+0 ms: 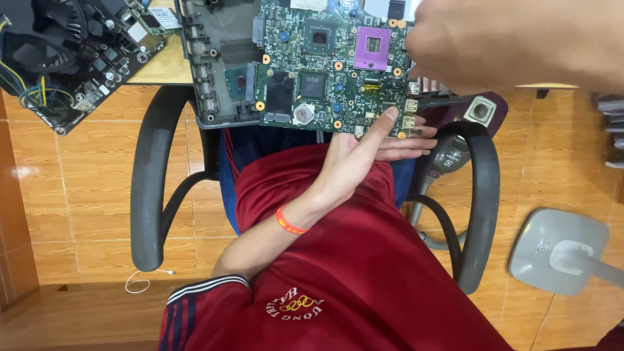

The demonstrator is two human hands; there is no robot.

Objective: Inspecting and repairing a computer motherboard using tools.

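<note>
My left hand (364, 146) props the circuit board (318, 65) w/ open fingers, frame centre; right hand (513, 42), grip unclear, could tip it off the desk (162, 65).

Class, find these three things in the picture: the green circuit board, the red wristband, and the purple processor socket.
Green circuit board (325, 78), head view, on its middle beside the black chip.
Red wristband (289, 223), head view, on the band across the wrist.
Purple processor socket (373, 47), head view, on its frame.

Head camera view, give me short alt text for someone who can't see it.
A person's left hand steadies the near edge of a green laptop circuit board, while the right hand reaches over its right side. They sit in a black-armed chair.
</note>
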